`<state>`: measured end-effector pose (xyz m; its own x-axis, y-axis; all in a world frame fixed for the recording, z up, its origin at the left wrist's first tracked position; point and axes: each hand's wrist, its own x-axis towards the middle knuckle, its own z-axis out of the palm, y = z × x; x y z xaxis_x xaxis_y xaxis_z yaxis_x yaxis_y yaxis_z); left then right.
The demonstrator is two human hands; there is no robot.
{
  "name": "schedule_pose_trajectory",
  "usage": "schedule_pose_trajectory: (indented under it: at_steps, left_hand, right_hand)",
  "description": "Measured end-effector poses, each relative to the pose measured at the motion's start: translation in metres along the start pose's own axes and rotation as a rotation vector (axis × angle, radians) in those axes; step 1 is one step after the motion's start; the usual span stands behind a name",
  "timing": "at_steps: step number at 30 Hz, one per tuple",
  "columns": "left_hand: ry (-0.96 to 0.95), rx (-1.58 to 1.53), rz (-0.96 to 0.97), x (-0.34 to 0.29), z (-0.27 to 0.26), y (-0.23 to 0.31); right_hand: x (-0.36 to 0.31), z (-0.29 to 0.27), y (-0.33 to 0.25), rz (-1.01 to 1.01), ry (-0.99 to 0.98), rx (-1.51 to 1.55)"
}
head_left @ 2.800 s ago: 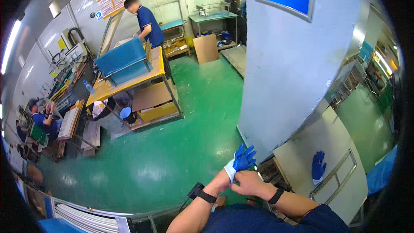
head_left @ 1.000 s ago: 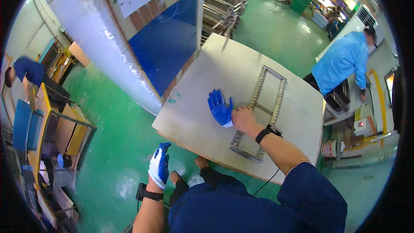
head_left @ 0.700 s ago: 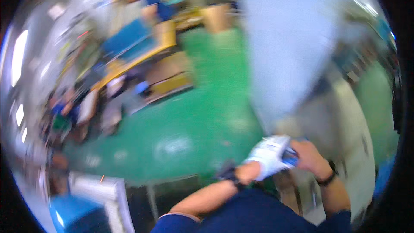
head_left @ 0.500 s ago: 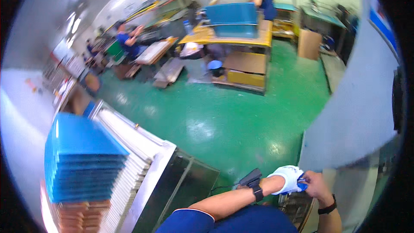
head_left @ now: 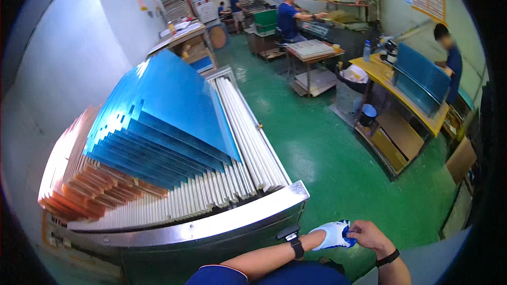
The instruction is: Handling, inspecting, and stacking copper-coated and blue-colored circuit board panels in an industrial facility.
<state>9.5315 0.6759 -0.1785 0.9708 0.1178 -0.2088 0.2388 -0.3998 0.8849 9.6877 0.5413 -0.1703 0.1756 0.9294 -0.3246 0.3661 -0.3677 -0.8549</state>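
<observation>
At the lower right my left hand [head_left: 330, 234] wears a white work glove [head_left: 325, 229] with blue on the finger side. My bare right hand [head_left: 369, 236] is closed, its fingertips pinching the blue part of that glove. The left fingers are partly covered by the right hand, so their pose is unclear. Both wrists carry black bands, and a small dark device sits on the left one. Left of my hands stand blue sheets [head_left: 163, 105] in a slotted white rack [head_left: 174, 198], with copper-coloured sheets [head_left: 90, 190] beside them.
The rack's metal rim [head_left: 211, 221] ends near my left forearm. Across the green floor [head_left: 327, 163] stands a yellow-topped workbench [head_left: 377, 74] bearing a blue panel [head_left: 422, 68]; a person [head_left: 453, 60] works behind it. Another person [head_left: 288, 18] works farther back, near a low table [head_left: 311, 53].
My view has swung left, so the rack and sheets now fill more of it and the workbench sits farther right. The right hand stays at the left glove.
</observation>
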Motion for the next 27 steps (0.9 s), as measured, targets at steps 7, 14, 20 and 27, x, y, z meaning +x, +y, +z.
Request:
schedule_pose_trajectory:
  at_steps: [7,14,20,27]
  left_hand:
    - [0.198,0.168,-0.285,0.015,-0.040,0.020]
    - [0.440,-0.518,-0.299,0.032,-0.045,0.003]
    - [0.578,-0.441,-0.367,0.056,-0.042,0.023]
    - [0.531,-0.235,-0.414,0.057,-0.037,-0.003]
  right_hand:
    - [0.082,-0.055,0.000,-0.287,-0.357,-0.174]
    - [0.113,-0.106,-0.033,-0.385,-0.317,-0.277]
    - [0.127,-0.116,-0.028,-0.460,-0.386,-0.301]
    - [0.138,-0.112,-0.030,-0.440,-0.436,-0.358]
